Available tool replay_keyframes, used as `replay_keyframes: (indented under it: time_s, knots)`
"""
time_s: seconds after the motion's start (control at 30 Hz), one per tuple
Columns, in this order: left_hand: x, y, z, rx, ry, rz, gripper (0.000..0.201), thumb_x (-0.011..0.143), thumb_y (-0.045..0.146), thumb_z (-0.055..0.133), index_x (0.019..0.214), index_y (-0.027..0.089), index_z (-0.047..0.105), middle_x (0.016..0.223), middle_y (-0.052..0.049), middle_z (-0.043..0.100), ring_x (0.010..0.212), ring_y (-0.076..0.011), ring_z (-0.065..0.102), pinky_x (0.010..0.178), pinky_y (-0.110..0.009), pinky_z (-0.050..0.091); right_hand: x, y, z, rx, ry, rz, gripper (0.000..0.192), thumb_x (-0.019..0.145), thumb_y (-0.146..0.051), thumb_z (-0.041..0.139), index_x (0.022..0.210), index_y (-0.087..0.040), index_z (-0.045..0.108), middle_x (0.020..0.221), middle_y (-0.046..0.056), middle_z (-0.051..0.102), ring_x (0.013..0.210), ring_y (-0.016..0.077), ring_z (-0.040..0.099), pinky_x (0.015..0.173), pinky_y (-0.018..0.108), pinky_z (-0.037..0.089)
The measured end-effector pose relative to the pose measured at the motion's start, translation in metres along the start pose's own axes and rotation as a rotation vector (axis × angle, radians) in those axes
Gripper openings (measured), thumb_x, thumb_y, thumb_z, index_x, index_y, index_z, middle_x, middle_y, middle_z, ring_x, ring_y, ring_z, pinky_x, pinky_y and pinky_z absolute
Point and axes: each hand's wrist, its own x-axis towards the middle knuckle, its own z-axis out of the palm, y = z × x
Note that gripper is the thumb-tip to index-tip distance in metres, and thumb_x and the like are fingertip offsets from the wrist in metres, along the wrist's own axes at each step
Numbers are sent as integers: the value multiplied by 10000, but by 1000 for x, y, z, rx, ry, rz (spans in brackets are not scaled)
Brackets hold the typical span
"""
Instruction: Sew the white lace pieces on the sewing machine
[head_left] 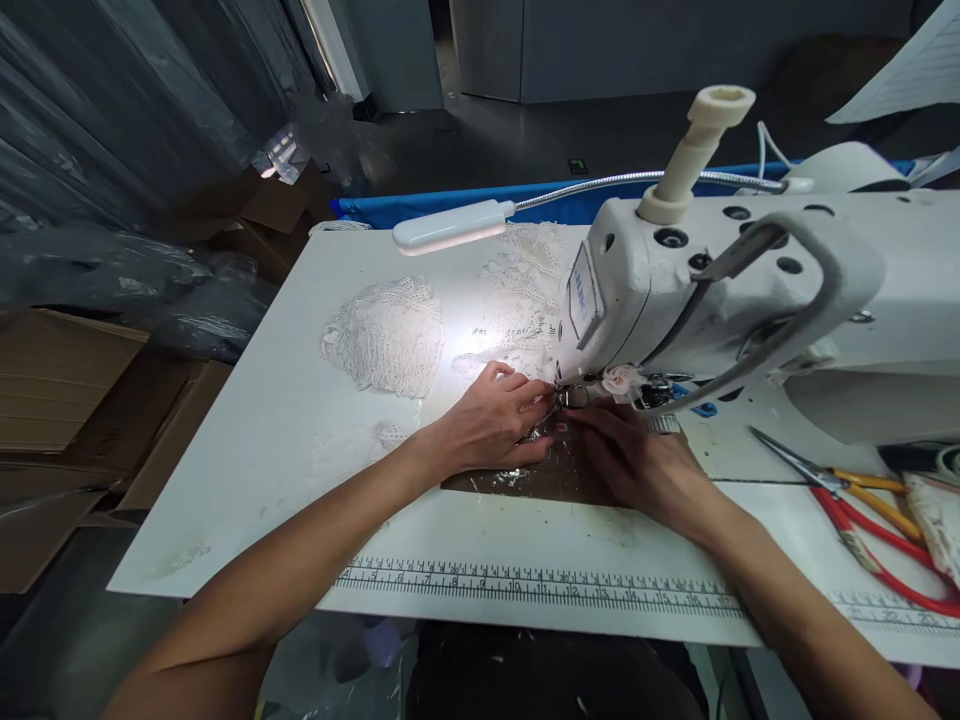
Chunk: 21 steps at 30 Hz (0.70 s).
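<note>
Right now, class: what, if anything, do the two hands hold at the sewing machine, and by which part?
Both the left hand and right hand rest fingertips on small material at the presser foot. Whether they pinch it cannot be told.

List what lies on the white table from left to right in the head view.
Lace piece → left hand → right hand → scissors with orange handles → red-handled tool. The sewing machine spans the right half above both hands, so it has no single place in the order.
</note>
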Motion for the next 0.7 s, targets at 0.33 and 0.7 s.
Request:
replay_keyframes:
  time_s: [0.33, 0.7]
  knots:
    - [0, -4, -2, 3, -48, -15, 421, 960, 448, 414, 1173, 136, 599, 1065, -100, 611, 863, -212, 556, 839, -418, 379, 16, 23, -17, 239, -8, 122, 273, 927, -330, 415, 838, -190, 632, 833, 74, 659, 793, 243, 609, 681, 353, 505]
    - [1, -8, -2, -67, -100, -88, 341, 982, 337, 369, 1177, 160, 587, 1200, -114, 575, 1035, -229, 553, 976, -456, 356, -16, 9, -28, 245, -1, 123, 248, 931, -387, 474, 1003, -225, 649, 1140, 87, 626, 1047, 258, 602, 864, 381, 519]
